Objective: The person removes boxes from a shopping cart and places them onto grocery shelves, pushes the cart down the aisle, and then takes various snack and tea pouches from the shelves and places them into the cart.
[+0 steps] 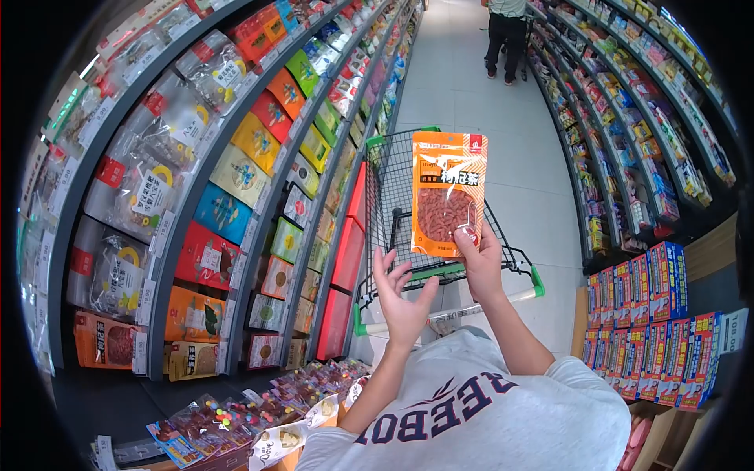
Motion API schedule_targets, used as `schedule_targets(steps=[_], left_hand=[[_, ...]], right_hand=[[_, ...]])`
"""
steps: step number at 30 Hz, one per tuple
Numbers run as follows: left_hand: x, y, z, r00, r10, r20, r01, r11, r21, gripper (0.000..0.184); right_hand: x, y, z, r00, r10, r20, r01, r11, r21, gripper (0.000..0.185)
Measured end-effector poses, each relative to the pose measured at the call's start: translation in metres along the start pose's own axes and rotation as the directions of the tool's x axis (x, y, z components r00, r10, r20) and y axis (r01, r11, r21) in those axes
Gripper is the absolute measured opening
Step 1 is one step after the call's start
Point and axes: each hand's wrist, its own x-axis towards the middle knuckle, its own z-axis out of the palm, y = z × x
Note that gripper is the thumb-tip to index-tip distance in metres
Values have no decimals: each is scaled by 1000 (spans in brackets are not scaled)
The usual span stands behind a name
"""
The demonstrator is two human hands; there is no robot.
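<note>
My right hand [481, 263] grips the lower right corner of an orange pouch of dried goji berries [448, 206], thumb on the front. The pouch is upright, its clear window showing red berries. To its lower left, my left hand [402, 302] is held up with fingers spread and nothing in it, apart from the pouch. Beyond and below both hands stands a black wire shopping cart [385, 177] with green corners. The pouch hides part of the cart's basket, and my forearms cover part of its handle [518, 295].
Shelves of bagged dried foods [212, 213] rise close on the left, above a bin of small candy packs [228, 416]. Stacked blue and red boxes [636, 286] stand at right, near more shelves [620, 125]. A person [506, 35] is farther along the tiled aisle [463, 102].
</note>
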Motion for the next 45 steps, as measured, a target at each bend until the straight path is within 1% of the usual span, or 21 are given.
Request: schedule_targets(steps=[1, 4, 7, 10, 14, 15, 18, 21, 24, 25, 28, 29, 30, 31, 32, 33, 36, 37, 40, 41, 45], left_hand=[[0, 4, 0, 1000, 8, 11, -8, 1000, 0, 105], [0, 9, 2, 996, -75, 57, 86, 972, -218, 89], [0, 8, 3, 985, -129, 118, 160, 938, -309, 70], [-1, 8, 5, 961, -188, 202, 263, 846, -463, 58], [-8, 2, 7, 914, -275, 298, 400, 728, -557, 41], [-10, 3, 9, 921, -255, 294, 382, 735, -560, 34], [-13, 6, 14, 925, -225, 307, 368, 735, -569, 34], [-13, 20, 23, 939, -221, 264, 337, 744, -577, 37], [-9, 31, 36, 982, -150, 115, 188, 828, -529, 39], [-8, 32, 41, 989, -129, 77, 150, 855, -496, 40], [-7, 41, 66, 993, -58, -100, 18, 932, -361, 41], [-8, 41, 74, 985, 61, -163, -97, 971, -220, 40], [-6, 43, 80, 961, 232, -150, -242, 969, -48, 41], [-4, 47, 86, 914, 392, -106, -380, 918, 117, 42], [-3, 49, 92, 844, 535, -35, -508, 819, 267, 43], [-6, 48, 100, 868, 497, 18, -487, 842, 232, 48], [-14, 52, 118, 797, 575, 184, -603, 740, 299, 53], [-17, 49, 120, 786, 568, 242, -618, 722, 313, 53], [-25, 51, 131, 743, 593, 310, -669, 655, 351, 51], [-28, 50, 135, 739, 592, 320, -673, 655, 343, 51], [-32, 51, 148, 714, 596, 367, -698, 647, 308, 49]], right_hand=[[-3, -4, 2, 1000, 10, -8, -10, 1000, 17, 32], [-15, -11, 4, 1000, -8, -23, 9, 1000, 14, 33], [-27, -18, 7, 999, -36, -33, 36, 999, 24, 36], [-41, -21, 2, 999, -25, -22, 25, 1000, -18, 38], [-57, -22, -3, 999, -50, -2, 49, 996, -76, 39], [-60, -23, -3, 999, -37, -1, 37, 996, -82, 39], [-62, -27, -8, 999, -46, 22, 49, 993, -108, 37], [-54, -29, -19, 995, -6, 101, 15, 996, -89, 44], [-37, -28, -18, 985, -164, 52, 171, 973, -153, 54], [-36, -41, -16, 995, -95, 16, 96, 973, -210, 65], [-25, -49, -26, 971, -200, 133, 234, 917, -322, 69], [-23, -57, -26, 951, -200, 234, 264, 920, -288, 69], [-18, -57, -30, 947, -203, 250, 254, 947, -196, 67], [-13, -55, -36, 943, -206, 263, 240, 965, -103, 65], [-10, -52, -41, 938, -213, 275, 224, 974, -10, 64], [-11, -51, -45, 957, -155, 244, 136, 986, 93, 60], [-8, -74, -64, 964, 66, 257, -164, 910, 380, 59], [-7, -79, -68, 969, 100, 227, -177, 920, 351, 67], [-8, -92, -81, 963, 116, 242, -223, 845, 485, 72], [-9, -96, -83, 973, 129, 194, -208, 853, 479, 75], [-11, -106, -97, 982, 85, 170, -161, 847, 506, 74]])
